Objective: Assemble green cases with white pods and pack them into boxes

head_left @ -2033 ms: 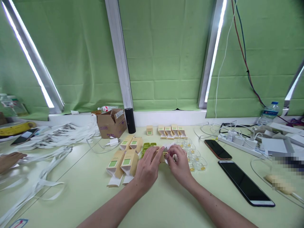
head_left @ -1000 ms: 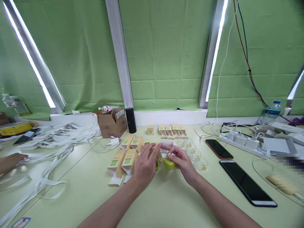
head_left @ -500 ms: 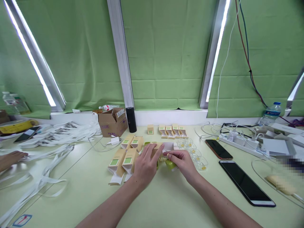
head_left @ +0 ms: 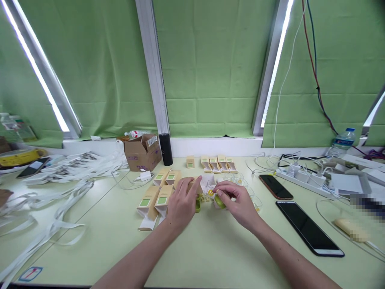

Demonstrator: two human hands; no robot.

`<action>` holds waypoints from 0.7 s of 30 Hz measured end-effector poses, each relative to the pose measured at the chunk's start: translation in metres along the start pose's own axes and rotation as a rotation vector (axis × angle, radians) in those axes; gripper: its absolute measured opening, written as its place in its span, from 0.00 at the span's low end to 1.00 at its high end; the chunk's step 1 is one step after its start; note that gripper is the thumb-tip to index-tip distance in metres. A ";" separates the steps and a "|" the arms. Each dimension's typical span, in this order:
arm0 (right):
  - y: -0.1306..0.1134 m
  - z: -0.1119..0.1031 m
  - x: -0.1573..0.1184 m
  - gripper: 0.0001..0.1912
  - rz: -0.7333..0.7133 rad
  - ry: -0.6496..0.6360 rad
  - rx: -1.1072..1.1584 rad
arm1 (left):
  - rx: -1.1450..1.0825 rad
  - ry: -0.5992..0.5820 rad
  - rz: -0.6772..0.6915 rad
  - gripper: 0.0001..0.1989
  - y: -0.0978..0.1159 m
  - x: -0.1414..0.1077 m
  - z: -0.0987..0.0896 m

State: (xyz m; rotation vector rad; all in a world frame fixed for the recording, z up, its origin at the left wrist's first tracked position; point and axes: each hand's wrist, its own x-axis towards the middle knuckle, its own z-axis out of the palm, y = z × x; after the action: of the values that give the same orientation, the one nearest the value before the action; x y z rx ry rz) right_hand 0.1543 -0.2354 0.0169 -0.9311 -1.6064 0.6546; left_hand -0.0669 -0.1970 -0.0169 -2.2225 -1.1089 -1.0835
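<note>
My left hand (head_left: 182, 200) is closed around a small kraft box (head_left: 195, 184) whose white inner flap (head_left: 208, 182) opens toward the right. My right hand (head_left: 236, 200) pinches a small green item (head_left: 219, 201) beside that flap; a yellow spot shows by the fingertips. Under and between the hands lie another green piece (head_left: 197, 204) and small yellowish pieces (head_left: 205, 198). Clear plastic containers (head_left: 256, 202) are partly hidden behind my right hand. Kraft boxes with green labels (head_left: 148, 202) stand left of my left hand, some with their flaps open.
More small boxes (head_left: 213, 164) stand at the back. A carton (head_left: 142, 153) and black cylinder (head_left: 165, 149) are near the wall. Two phones (head_left: 309, 228) (head_left: 276, 186), a power strip (head_left: 306, 184) and cables lie right; white straps (head_left: 57, 222) and part of another person's hand (head_left: 4, 196) are left.
My right hand has shifted slightly right with the green item, uncovering the yellow spot. My left hand has moved slightly left. The other person's hand has drawn back toward the left edge.
</note>
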 end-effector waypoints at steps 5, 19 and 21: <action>-0.007 -0.007 -0.035 0.13 -0.128 -0.221 -0.298 | -0.063 0.003 -0.084 0.37 0.000 0.001 0.000; -0.007 -0.028 -0.062 0.11 -0.093 -0.310 -0.538 | -0.258 0.084 -0.197 0.38 -0.001 0.002 0.002; -0.009 -0.030 -0.059 0.11 -0.096 -0.332 -0.519 | -0.267 0.088 -0.199 0.37 0.000 0.002 0.002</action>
State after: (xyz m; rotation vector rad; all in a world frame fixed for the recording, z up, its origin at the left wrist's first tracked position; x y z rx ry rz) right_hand 0.1860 -0.2912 -0.0002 -1.1487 -2.1643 0.3352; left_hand -0.0653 -0.1944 -0.0164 -2.2721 -1.2290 -1.4748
